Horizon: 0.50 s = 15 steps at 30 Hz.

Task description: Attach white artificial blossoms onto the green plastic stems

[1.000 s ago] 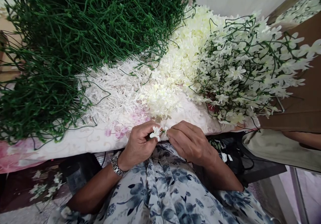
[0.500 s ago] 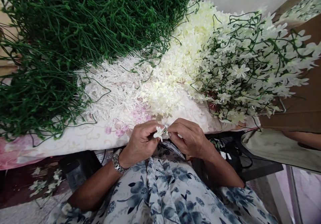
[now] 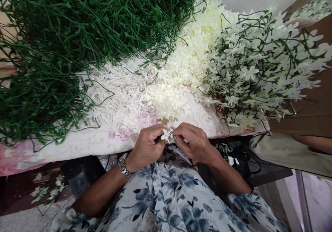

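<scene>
A small white artificial flower (image 3: 166,134) is pinched between my two hands at the near edge of the table. My left hand (image 3: 145,146), with a metal watch on the wrist, grips it from the left. From the right, my right hand (image 3: 193,141) has its fingertips closed on the same flower. Both hands hover above my blue floral lap, just in front of the cloth-covered table (image 3: 85,143).
A big heap of green plastic stems (image 3: 77,41) fills the left of the table. White spiky pieces (image 3: 116,90) and loose cream petals (image 3: 186,65) lie in the middle. Finished flower sprays (image 3: 261,65) are piled on the right. Brown cardboard (image 3: 311,110) lies at far right.
Both hands have risen slightly toward the table edge and drawn closer together around the flower. The flower has turned a little between the fingertips.
</scene>
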{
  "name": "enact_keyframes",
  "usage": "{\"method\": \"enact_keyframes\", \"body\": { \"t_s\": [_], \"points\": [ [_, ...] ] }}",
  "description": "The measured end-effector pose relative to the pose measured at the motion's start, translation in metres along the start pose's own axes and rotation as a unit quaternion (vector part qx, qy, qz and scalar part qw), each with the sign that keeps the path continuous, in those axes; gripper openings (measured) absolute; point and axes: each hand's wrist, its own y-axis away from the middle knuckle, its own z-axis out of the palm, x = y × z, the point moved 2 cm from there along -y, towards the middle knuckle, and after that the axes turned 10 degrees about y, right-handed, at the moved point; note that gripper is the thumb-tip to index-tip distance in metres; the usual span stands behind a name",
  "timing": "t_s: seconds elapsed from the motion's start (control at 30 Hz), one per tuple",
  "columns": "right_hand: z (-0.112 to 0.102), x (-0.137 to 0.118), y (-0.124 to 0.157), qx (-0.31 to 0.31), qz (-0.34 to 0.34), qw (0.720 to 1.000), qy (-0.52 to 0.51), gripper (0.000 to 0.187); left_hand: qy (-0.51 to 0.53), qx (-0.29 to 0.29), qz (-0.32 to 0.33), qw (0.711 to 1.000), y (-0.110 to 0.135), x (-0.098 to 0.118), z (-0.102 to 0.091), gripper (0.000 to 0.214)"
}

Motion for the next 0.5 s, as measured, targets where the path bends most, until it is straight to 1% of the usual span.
{"method": "enact_keyframes", "body": {
  "t_s": [0.23,0.37,0.43,0.5],
  "points": [
    [0.004,0.0,-0.002,0.02,0.007,1.0,-0.019,0.014,-0.002,0.014,-0.018,1.0,0.001,-0.004,0.0,0.016],
    [0.003,0.001,-0.003,0.003,0.018,1.0,-0.022,0.014,0.005,0.019,-0.018,1.0,0.0,-0.004,-0.001,0.016],
    [-0.001,0.001,-0.005,-0.01,0.03,0.999,-0.041,0.013,0.025,0.018,-0.037,0.999,-0.001,-0.002,-0.002,0.016],
    [-0.007,0.002,-0.008,-0.022,0.049,0.996,-0.07,0.011,0.064,0.019,-0.073,0.995,-0.002,0.001,-0.003,0.014]
  ]
}}
